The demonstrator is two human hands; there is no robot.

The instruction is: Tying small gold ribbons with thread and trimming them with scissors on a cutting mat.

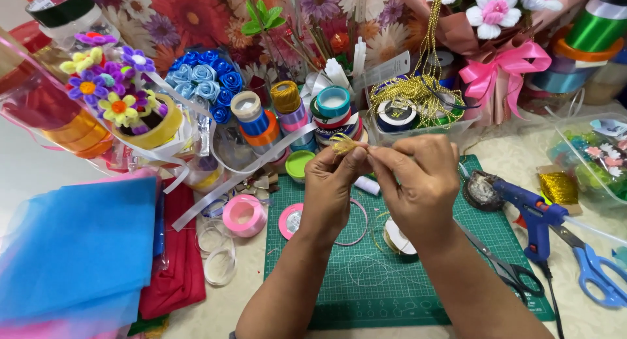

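Item: my left hand [332, 182] and right hand [418, 182], fingertips pinching one gold cord loop [342, 143] above green cutting mat [392, 280]; blue glue gun [532, 215] at three o'clock.

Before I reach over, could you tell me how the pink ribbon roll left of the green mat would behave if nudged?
The pink ribbon roll lies flat on its side, so a nudge would probably slide it rather than roll it. It looks light: a thin ribbon wound on a hollow core. Set on edge, it would likely roll toward the green cutting mat.
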